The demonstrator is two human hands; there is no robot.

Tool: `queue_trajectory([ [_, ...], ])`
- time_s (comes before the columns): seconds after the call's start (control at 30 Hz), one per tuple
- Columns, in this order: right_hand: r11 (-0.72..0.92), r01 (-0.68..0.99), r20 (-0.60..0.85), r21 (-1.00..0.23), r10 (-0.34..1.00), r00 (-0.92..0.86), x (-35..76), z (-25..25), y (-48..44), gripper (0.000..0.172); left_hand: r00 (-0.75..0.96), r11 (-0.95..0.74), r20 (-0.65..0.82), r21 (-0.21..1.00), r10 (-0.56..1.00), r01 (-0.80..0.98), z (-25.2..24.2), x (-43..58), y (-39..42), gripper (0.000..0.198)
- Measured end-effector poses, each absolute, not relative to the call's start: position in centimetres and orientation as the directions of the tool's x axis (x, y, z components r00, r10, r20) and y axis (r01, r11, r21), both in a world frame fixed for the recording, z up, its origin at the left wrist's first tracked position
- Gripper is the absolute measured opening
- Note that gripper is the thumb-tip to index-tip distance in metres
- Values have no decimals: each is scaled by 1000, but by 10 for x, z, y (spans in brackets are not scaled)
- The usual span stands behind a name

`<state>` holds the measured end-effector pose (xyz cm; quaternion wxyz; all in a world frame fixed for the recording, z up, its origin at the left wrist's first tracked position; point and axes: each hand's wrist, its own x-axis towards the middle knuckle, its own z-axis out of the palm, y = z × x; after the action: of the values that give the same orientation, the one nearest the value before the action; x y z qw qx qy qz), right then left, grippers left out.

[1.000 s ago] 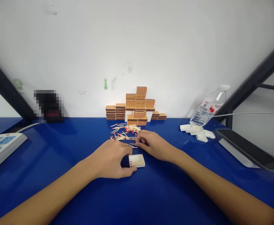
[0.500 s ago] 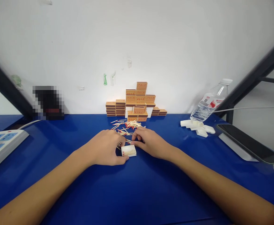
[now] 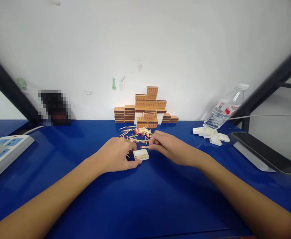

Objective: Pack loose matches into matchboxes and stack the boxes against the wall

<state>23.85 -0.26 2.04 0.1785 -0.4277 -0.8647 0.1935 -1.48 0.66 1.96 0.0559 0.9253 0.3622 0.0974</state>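
A small white matchbox tray [image 3: 145,153] lies on the blue table with a few matches in it. My left hand [image 3: 116,155] is curled around its left side, thumb along the near edge and fingers at the far edge. Just beyond the tray, my right hand [image 3: 171,148] pinches some matches [image 3: 144,147] between thumb and fingertips, their red heads pointing left. Behind both hands spreads a loose pile of red-headed matches [image 3: 143,131]. A few more are partly covered by my left fingers.
Stacked matchboxes [image 3: 146,108] stand against the wall. To the right are a tilted water bottle [image 3: 221,108], white plastic pieces [image 3: 209,134] and a phone [image 3: 267,151] on a stand. A power strip [image 3: 9,151] lies at left, near a blurred dark object [image 3: 55,108].
My right hand has drawn back slightly to the right and now shows matches in its pinch. My left hand and the tray appear a little further right and farther away.
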Motion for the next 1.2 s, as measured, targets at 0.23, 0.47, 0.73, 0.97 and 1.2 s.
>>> queue_trajectory([
  [0.23, 630, 662, 130, -406, 757, -641, 226, 8, -11, 11, 719, -737, 168, 189, 675, 648, 17, -11, 2, 31],
  [0.47, 650, 648, 215, -397, 752, -623, 240, 18, -4, 12, 727, -745, 165, 188, 666, 640, 18, -10, 2, 33],
  [0.73, 643, 608, 149, -465, 734, -662, 234, 11, -5, 11, 746, -769, 188, 153, 639, 621, 14, -9, 2, 32],
  [0.97, 699, 599, 242, -391, 706, -666, 233, 14, -11, 6, 733, -774, 255, 145, 631, 616, 11, -11, 2, 28],
  [1.2, 703, 637, 210, -316, 706, -676, 233, 9, -11, 7, 731, -771, 252, 130, 634, 624, 10, -11, 4, 30],
])
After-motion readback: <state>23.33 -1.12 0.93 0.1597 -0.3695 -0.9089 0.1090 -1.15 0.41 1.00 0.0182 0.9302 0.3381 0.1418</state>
